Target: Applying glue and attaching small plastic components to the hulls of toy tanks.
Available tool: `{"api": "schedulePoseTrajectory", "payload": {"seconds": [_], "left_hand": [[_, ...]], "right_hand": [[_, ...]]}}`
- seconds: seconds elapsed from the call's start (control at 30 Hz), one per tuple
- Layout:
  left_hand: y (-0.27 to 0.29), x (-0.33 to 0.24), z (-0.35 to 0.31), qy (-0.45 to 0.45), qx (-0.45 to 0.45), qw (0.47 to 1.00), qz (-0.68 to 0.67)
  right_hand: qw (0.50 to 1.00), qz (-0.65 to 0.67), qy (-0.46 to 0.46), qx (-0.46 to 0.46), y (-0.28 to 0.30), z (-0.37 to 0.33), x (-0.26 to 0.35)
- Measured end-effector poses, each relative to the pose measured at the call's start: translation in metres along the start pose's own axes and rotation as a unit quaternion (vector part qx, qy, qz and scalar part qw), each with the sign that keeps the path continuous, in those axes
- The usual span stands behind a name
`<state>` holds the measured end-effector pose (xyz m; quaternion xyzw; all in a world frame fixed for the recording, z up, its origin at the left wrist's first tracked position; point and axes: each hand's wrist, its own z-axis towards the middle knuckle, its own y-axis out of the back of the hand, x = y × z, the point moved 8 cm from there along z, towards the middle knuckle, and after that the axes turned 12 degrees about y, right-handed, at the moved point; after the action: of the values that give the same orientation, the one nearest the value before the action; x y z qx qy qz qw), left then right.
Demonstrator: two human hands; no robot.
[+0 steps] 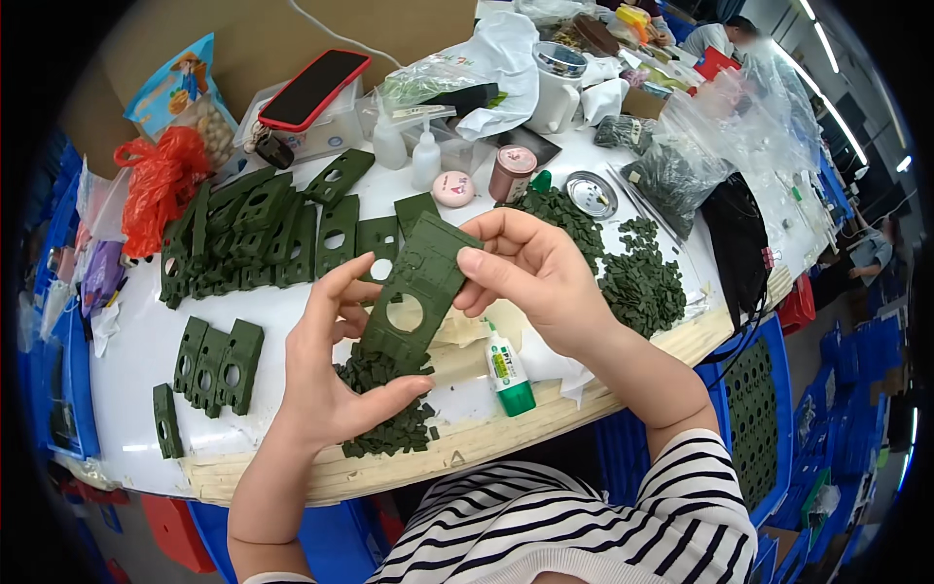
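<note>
A dark green molded plastic panel [428,268] with a round hole is held tilted above the table's front. My right hand [530,277] pinches its upper right edge between thumb and fingers. Around the panel's left side, my left hand [326,375] is spread, thumb apart below and fingertips close to the edge; whether they touch it is unclear. Beneath lies a pile of small green pieces [389,423], partly hidden. A white glue bottle with a green cap [506,375] lies right of that pile, beside crumpled paper [555,365].
Similar green panels [263,229] are stacked at the back left; several more [219,365] lie nearer. Larger heaps of small pieces [637,282] cover the right. Behind stand squeeze bottles [425,156], a cylindrical tin [513,173], a red-cased phone [314,90] and plastic bags [681,161].
</note>
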<state>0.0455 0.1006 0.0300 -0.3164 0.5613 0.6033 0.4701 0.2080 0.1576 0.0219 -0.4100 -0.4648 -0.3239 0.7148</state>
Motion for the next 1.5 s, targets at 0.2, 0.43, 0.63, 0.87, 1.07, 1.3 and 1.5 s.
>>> {"api": "schedulePoseTrajectory", "payload": {"seconds": [0.2, 0.43, 0.63, 0.87, 1.07, 1.3, 1.5], "left_hand": [[-0.003, -0.028, -0.014, -0.111, -0.138, 0.958, 0.226], [0.01, -0.028, -0.014, -0.105, -0.203, 0.948, 0.222], [0.07, -0.007, -0.05, -0.02, -0.341, 0.92, 0.193], [0.146, 0.033, -0.173, 0.206, -0.399, 0.857, 0.253], [0.168, 0.059, -0.226, 0.283, -0.381, 0.844, 0.251], [0.179, 0.077, -0.232, 0.295, -0.405, 0.828, 0.251], [0.192, 0.089, -0.239, 0.311, -0.421, 0.815, 0.248]], "right_hand": [[1.0, 0.027, 0.001, 0.01, -0.002, -0.001, -0.007], [0.991, -0.072, 0.113, 0.01, 0.007, 0.005, 0.007], [0.975, -0.15, 0.16, 0.025, 0.022, 0.018, 0.007], [0.973, -0.174, 0.148, -0.019, 0.024, 0.011, 0.018], [0.965, -0.21, 0.158, -0.005, 0.017, 0.005, 0.022], [0.962, -0.222, 0.156, 0.009, 0.013, 0.007, 0.019], [0.963, -0.219, 0.153, 0.018, 0.015, 0.008, 0.016]]}}
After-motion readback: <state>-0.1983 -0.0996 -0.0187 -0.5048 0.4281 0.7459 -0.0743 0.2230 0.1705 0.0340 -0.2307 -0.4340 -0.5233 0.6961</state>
